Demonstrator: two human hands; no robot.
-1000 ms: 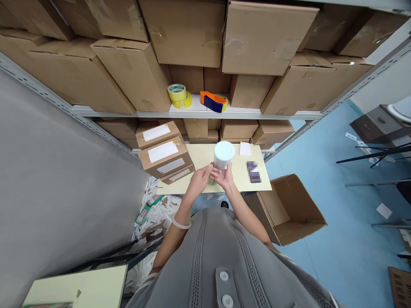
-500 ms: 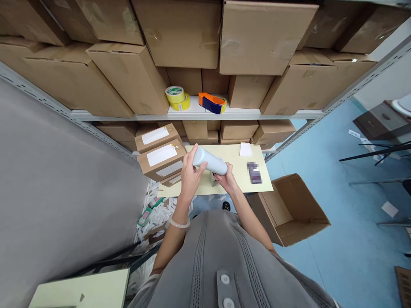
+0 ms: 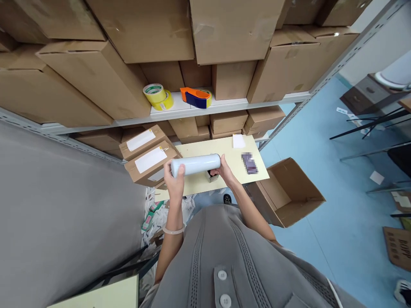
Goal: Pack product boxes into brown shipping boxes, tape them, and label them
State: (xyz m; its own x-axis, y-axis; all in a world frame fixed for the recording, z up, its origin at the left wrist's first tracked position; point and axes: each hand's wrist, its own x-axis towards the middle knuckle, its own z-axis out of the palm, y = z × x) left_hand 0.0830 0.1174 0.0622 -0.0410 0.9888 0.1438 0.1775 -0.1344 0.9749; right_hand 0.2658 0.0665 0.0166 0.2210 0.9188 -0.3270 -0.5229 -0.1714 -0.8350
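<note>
Between my two hands lies a smooth, glossy pale blue cylinder, bottle-like in shape, held almost level above the cream tabletop. My left hand wraps around its left end, thumb across the front. At the other end, my right hand grips the darker-rimmed tip, its fingers partly hidden. Just below the cylinder stands a small open box, mostly covered by it and by my right fingers. A blurred-out purple item and a white paper lie to the right on the tabletop.
Stacked cartons with white labels stand at the left. A shelf above holds yellow tape rolls, an orange and blue tape dispenser and large cartons. A big open carton sits on the floor at right. Paper scraps litter the lower left.
The pale blue cylinder has turned from sloping down rightward to nearly level, its left end moving left and lower with my left hand. The view has shifted a little.
</note>
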